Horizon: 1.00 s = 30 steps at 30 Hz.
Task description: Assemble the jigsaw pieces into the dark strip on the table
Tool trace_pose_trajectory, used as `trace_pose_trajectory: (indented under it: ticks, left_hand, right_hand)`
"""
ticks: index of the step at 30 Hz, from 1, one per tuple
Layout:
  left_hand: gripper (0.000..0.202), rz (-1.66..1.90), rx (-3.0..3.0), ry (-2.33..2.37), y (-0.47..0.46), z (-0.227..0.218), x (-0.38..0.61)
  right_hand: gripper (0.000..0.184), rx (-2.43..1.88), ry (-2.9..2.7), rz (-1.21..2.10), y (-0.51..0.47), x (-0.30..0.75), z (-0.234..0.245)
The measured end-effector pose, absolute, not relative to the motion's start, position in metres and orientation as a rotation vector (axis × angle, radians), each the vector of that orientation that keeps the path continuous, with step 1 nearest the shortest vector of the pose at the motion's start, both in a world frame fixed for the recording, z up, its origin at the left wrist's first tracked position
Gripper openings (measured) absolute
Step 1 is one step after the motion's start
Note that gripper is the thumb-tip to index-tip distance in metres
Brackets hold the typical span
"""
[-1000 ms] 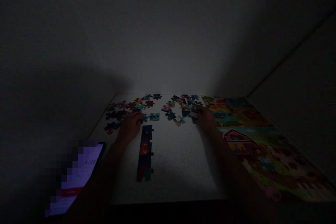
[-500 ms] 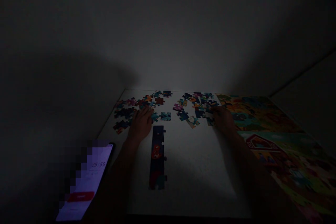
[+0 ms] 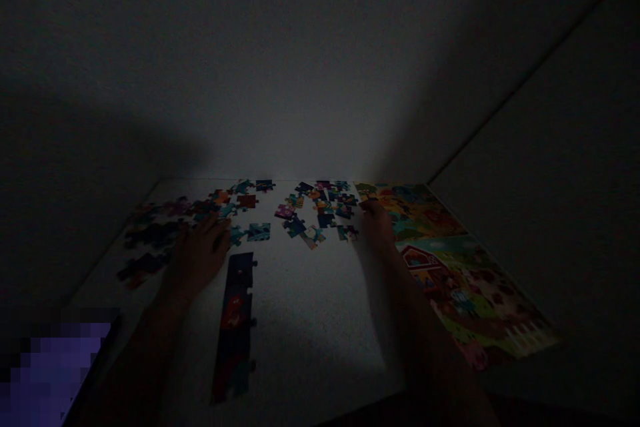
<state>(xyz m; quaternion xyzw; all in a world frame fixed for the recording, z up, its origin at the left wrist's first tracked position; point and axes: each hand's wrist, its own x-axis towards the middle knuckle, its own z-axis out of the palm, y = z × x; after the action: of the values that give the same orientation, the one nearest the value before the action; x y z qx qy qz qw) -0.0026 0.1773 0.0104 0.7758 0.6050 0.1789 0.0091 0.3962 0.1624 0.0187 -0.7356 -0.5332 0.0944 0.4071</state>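
Near left, a pixelated, glowing phone sits by the edge of the white table. Just right of the left hand, a long strip of joined jigsaw pieces lies straight on the table, pointing away. That hand lies palm down and open, its fingers spread among the loose jigsaw pieces without clearly holding one. The right hand is narrower, its fingers drawn together at the pieces' right edge; the dimness hides whether it grips one. Further right lies a printed farm-scene picture with a red barn.
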Motion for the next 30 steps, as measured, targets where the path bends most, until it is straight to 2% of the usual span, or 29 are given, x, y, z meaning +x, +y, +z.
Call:
trace_pose_trajectory:
  ticks: [9, 17, 30]
  left_hand:
    - [0.054, 0.535, 2.470, 1.860, 0.181, 0.004, -0.006]
    - [0.051, 0.488, 2.460, 1.918, 0.178, 0.010, -0.003]
    - [0.043, 0.581, 2.532, 1.858, 0.176, 0.009, -0.003]
  right_hand:
    - [0.037, -2.003, -1.454, 0.213, 0.165, 0.391, 0.017]
    - [0.035, -2.016, -1.713, 0.116, 0.166, 0.382, 0.020]
    - [0.030, -2.011, -1.804, 0.073, 0.165, 0.376, 0.018]
